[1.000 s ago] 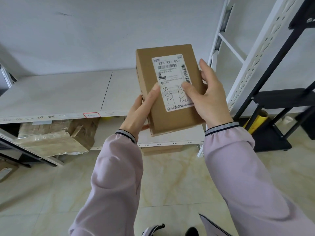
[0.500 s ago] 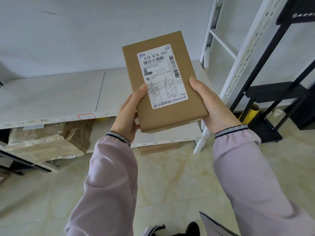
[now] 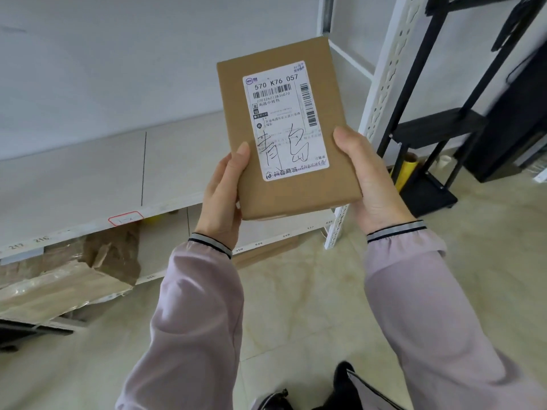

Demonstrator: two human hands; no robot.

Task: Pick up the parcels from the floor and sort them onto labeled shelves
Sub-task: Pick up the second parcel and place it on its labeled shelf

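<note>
Plain pale wall (image 3: 118, 60) running behind everything; glossy beige marbled floor tiles (image 3: 296, 306) catching soft even light; black metal stand (image 3: 429, 161) sitting at right on the floor, near a white perforated upright (image 3: 384, 84); yellow roll (image 3: 407, 173) leaning inside the stand's base.

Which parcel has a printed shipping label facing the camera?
The small brown box held up in both hands, with a white label reading 570 K76 057. The crumpled taped parcel on the lower shelf at left shows no label.
</note>
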